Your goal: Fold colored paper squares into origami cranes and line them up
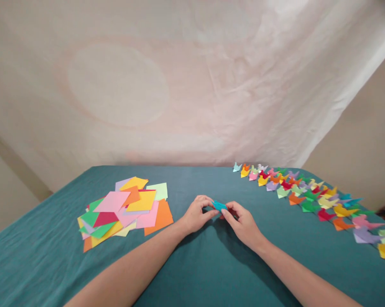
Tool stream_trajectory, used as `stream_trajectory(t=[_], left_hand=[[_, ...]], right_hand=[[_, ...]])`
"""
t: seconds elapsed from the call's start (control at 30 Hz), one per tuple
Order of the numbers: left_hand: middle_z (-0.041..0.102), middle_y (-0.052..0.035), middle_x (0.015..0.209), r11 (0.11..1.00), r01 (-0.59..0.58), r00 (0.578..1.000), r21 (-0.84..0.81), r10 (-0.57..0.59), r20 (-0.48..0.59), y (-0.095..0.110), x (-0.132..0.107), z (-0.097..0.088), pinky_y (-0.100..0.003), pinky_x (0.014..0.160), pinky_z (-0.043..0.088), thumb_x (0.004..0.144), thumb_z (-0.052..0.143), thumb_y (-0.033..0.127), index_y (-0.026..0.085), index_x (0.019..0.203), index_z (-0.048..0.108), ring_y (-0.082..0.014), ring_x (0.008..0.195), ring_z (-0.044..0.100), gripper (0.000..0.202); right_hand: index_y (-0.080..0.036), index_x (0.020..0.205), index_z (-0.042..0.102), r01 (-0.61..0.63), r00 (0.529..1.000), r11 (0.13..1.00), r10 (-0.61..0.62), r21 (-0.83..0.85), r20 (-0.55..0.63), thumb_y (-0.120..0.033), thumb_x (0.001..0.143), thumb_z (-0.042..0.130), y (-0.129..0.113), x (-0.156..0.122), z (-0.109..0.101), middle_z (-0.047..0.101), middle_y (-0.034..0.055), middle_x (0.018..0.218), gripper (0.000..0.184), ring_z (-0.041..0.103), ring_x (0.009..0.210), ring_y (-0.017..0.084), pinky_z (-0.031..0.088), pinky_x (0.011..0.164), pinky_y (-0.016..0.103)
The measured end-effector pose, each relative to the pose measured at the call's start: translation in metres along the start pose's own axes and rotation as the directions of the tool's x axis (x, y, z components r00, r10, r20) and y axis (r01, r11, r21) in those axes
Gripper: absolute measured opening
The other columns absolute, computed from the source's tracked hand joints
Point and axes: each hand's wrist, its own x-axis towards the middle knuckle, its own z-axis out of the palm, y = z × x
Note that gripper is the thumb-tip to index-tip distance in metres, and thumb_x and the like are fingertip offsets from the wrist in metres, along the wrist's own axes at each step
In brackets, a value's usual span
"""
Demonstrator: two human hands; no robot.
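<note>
A small folded piece of blue paper point(219, 206) sits between my two hands, just above the teal tablecloth point(192, 264). My left hand point(197, 214) pinches its left end with thumb and fingers curled. My right hand point(240, 221) pinches its right end the same way. Both forearms reach in from the bottom edge.
A loose pile of coloured paper squares point(125, 209) lies to the left of my hands. Several folded paper birds point(310, 194) in many colours stand in rows along the right side of the table. A pale cloth backdrop point(179, 85) hangs behind the table.
</note>
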Motion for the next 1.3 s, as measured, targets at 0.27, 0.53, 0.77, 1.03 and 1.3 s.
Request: stream_trajectory(t=[0.27,0.53,0.77,1.03,1.3], left_hand=[[0.056,-0.0052,0.108,0.986,-0.103,0.993,0.130,0.109,-0.040,0.014,-0.005,0.000,-0.035,0.093,0.037,0.074,0.067,0.022,0.022,0.110,0.054,-0.0204,0.104,0.048,0.039],[0.061,-0.0041,0.096,0.912,-0.200,0.979,0.358,0.202,0.033,0.023,-0.012,0.003,-0.034,0.084,0.038,0.086,0.052,0.022,0.022,0.094,0.061,-0.0193,0.096,0.051,0.013],[0.062,-0.0026,0.089,0.952,-0.190,0.980,0.241,0.199,-0.015,0.013,-0.006,0.002,-0.032,0.082,0.039,0.085,0.054,0.019,0.021,0.086,0.061,-0.0171,0.090,0.053,0.007],[0.061,-0.0042,0.097,0.933,-0.181,0.983,0.312,0.180,0.031,0.020,-0.009,0.001,-0.033,0.084,0.038,0.080,0.058,0.021,0.021,0.095,0.060,-0.0197,0.097,0.051,0.015],[0.062,-0.0030,0.093,0.874,-0.215,0.976,0.436,0.200,0.082,0.023,-0.009,-0.002,-0.033,0.083,0.036,0.084,0.053,0.020,0.022,0.087,0.060,-0.0184,0.096,0.051,0.008]], right_hand=[[-0.018,0.081,0.053,0.278,0.944,0.825,-0.329,-0.492,-0.019,-0.013,0.081,0.046,0.008,0.000,-0.003,0.058,0.0044,0.080,0.009,0.053,0.074,0.018,0.041,0.069,0.029],[-0.018,0.082,0.059,0.408,0.877,0.607,-0.467,-0.682,0.110,-0.010,0.080,0.047,-0.005,-0.005,-0.007,0.061,0.0075,0.084,0.014,0.054,0.081,0.021,0.040,0.076,0.034],[-0.018,0.084,0.059,0.383,0.893,0.712,-0.449,-0.588,0.037,-0.010,0.078,0.051,0.002,-0.001,-0.010,0.062,0.0059,0.088,0.012,0.055,0.085,0.019,0.040,0.077,0.032],[-0.019,0.081,0.057,0.445,0.866,0.624,-0.483,-0.643,0.130,-0.011,0.079,0.050,0.001,-0.002,-0.011,0.064,0.0055,0.086,0.011,0.055,0.083,0.019,0.039,0.078,0.034],[-0.019,0.077,0.057,0.445,0.869,0.495,-0.441,-0.747,0.225,-0.011,0.082,0.047,-0.005,-0.003,-0.011,0.061,0.0069,0.080,0.013,0.051,0.079,0.020,0.036,0.078,0.036]])
